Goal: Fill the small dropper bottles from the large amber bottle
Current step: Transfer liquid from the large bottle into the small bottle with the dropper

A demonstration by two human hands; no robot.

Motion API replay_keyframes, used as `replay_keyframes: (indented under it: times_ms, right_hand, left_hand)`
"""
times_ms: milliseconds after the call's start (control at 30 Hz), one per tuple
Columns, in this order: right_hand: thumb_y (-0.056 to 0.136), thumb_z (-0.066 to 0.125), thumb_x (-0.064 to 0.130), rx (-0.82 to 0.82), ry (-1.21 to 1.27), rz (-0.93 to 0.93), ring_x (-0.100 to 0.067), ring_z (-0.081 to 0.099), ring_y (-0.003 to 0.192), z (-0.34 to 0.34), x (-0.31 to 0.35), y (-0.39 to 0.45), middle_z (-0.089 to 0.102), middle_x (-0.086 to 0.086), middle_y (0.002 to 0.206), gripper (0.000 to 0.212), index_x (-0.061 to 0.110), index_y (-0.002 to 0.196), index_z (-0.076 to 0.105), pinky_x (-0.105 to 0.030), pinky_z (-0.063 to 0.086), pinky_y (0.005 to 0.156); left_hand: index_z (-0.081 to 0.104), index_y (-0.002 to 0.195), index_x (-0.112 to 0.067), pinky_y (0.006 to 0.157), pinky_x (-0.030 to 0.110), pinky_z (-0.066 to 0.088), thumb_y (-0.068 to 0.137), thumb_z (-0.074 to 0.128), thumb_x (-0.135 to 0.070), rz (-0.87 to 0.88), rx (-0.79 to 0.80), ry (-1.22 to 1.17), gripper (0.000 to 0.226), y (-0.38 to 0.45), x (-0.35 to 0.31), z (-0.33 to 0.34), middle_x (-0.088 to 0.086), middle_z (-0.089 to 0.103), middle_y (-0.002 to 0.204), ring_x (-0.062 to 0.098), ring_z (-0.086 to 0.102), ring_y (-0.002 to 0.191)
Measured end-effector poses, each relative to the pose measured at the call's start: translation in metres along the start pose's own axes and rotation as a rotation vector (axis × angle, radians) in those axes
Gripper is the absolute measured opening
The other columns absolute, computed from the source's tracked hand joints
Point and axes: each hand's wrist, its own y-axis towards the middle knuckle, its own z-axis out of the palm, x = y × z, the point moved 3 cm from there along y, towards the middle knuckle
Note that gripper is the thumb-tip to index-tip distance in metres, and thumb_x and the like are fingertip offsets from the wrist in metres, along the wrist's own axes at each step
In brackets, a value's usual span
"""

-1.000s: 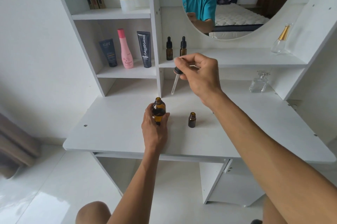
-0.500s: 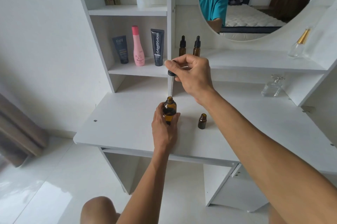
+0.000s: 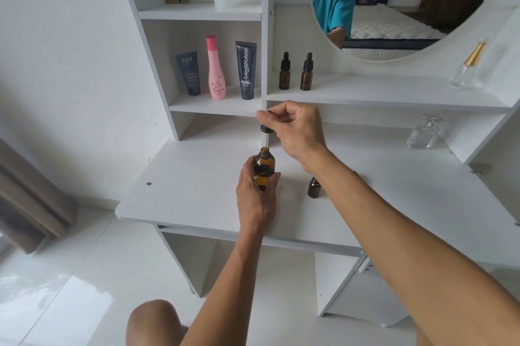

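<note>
The large amber bottle (image 3: 264, 165) stands uncapped on the white desk (image 3: 191, 190), and my left hand (image 3: 254, 196) grips its body from the near side. Pinched by its black bulb in my right hand (image 3: 295, 131), a dropper (image 3: 265, 134) hangs upright with its glass tube reaching down into the bottle's mouth. A small open amber bottle (image 3: 313, 188) rests on the desk to the right, partly behind my right forearm. Two capped small dropper bottles (image 3: 284, 72) (image 3: 307, 73) stand side by side on the shelf above.
Three cosmetic tubes and bottles (image 3: 216, 69) line the left cubby shelf. A clear glass perfume bottle (image 3: 423, 136) sits at the desk's back right, another with a gold cap (image 3: 468, 67) on the upper shelf. A round mirror (image 3: 394, 7) hangs above.
My right hand has lowered the dropper from beside and above the big bottle until its tube enters the bottle's mouth. The left hand has kept its hold.
</note>
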Motion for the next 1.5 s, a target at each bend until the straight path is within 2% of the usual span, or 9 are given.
replay_keyframes:
  times_ms: [267, 333, 500, 700, 833, 933, 1067, 1400, 1500]
  right_hand:
    - [0.082, 0.080, 0.025, 0.016, -0.054, 0.036, -0.013, 0.072, 0.065, 0.004, -0.022, -0.009, 0.075, -0.005, 0.072, 0.020, 0.006, 0.082, 0.075, -0.034, 0.062, 0.074]
    - [0.082, 0.080, 0.026, 0.020, -0.072, 0.045, -0.012, 0.071, 0.065, 0.006, -0.027, -0.010, 0.075, -0.003, 0.071, 0.020, 0.006, 0.081, 0.075, -0.031, 0.061, 0.073]
    - [0.082, 0.079, 0.030, 0.012, -0.150, 0.041, -0.017, 0.071, 0.076, 0.010, -0.039, -0.013, 0.075, 0.000, 0.077, 0.019, 0.011, 0.080, 0.076, -0.030, 0.060, 0.076]
    - [0.084, 0.078, 0.029, 0.012, -0.182, 0.015, -0.013, 0.069, 0.082, 0.011, -0.045, -0.014, 0.075, 0.000, 0.082, 0.017, 0.012, 0.082, 0.077, -0.017, 0.052, 0.072]
    - [0.084, 0.077, 0.029, 0.023, -0.193, 0.002, -0.011, 0.069, 0.081, 0.010, -0.045, -0.014, 0.075, 0.002, 0.082, 0.017, 0.012, 0.082, 0.077, -0.011, 0.051, 0.069]
    - [0.085, 0.077, 0.028, 0.030, -0.199, -0.013, -0.011, 0.069, 0.081, 0.010, -0.044, -0.014, 0.075, 0.002, 0.082, 0.017, 0.012, 0.083, 0.078, -0.011, 0.051, 0.070]
    - [0.085, 0.077, 0.028, 0.040, -0.218, -0.028, -0.011, 0.069, 0.082, 0.010, -0.042, -0.015, 0.075, 0.002, 0.083, 0.017, 0.011, 0.084, 0.078, -0.016, 0.054, 0.074]
    - [0.085, 0.077, 0.029, 0.045, -0.193, -0.010, -0.009, 0.070, 0.082, 0.006, -0.037, -0.017, 0.076, 0.004, 0.086, 0.018, 0.012, 0.090, 0.078, -0.022, 0.057, 0.082]
    - [0.085, 0.077, 0.028, 0.037, -0.154, -0.011, -0.011, 0.072, 0.082, 0.003, -0.031, -0.016, 0.076, 0.002, 0.085, 0.018, 0.012, 0.092, 0.078, -0.026, 0.059, 0.083]
  left_hand:
    - [0.050, 0.132, -0.026, 0.083, 0.012, 0.045, 0.090, 0.071, -0.026, -0.004, 0.008, 0.010, 0.047, 0.001, 0.001, 0.000, -0.007, 0.064, 0.120, 0.010, 0.061, 0.104]
    - [0.050, 0.132, -0.025, 0.081, 0.007, 0.041, 0.090, 0.071, -0.026, -0.001, 0.005, 0.023, 0.047, 0.001, 0.000, 0.000, -0.008, 0.063, 0.119, 0.009, 0.060, 0.102]
    - [0.050, 0.133, -0.025, 0.088, 0.025, 0.051, 0.091, 0.070, -0.028, 0.005, 0.006, 0.025, 0.047, 0.001, 0.001, 0.000, -0.008, 0.063, 0.119, 0.008, 0.061, 0.101]
    - [0.050, 0.135, -0.022, 0.080, 0.007, 0.042, 0.092, 0.069, -0.021, -0.010, 0.012, 0.026, 0.047, 0.000, -0.002, -0.001, -0.011, 0.060, 0.112, 0.004, 0.057, 0.096]
    - [0.050, 0.134, -0.023, 0.083, 0.016, 0.045, 0.092, 0.069, -0.021, -0.003, 0.015, 0.028, 0.046, -0.001, -0.001, 0.000, -0.010, 0.061, 0.114, 0.005, 0.057, 0.096]
    - [0.050, 0.133, -0.023, 0.085, 0.021, 0.046, 0.091, 0.069, -0.020, 0.003, 0.009, 0.029, 0.046, 0.000, 0.000, 0.000, -0.009, 0.062, 0.113, 0.006, 0.058, 0.096]
    - [0.050, 0.134, -0.022, 0.084, 0.015, 0.046, 0.091, 0.069, -0.020, -0.005, 0.011, 0.027, 0.047, 0.000, 0.000, 0.000, -0.008, 0.063, 0.114, 0.007, 0.059, 0.099]
    - [0.050, 0.132, -0.025, 0.089, 0.029, 0.053, 0.091, 0.071, -0.026, -0.011, 0.008, 0.015, 0.046, 0.001, 0.002, 0.001, -0.008, 0.065, 0.116, 0.010, 0.063, 0.101]
    - [0.050, 0.133, -0.025, 0.085, 0.019, 0.050, 0.091, 0.072, -0.026, -0.012, 0.010, 0.007, 0.047, 0.001, 0.000, 0.001, -0.010, 0.064, 0.116, 0.009, 0.062, 0.101]
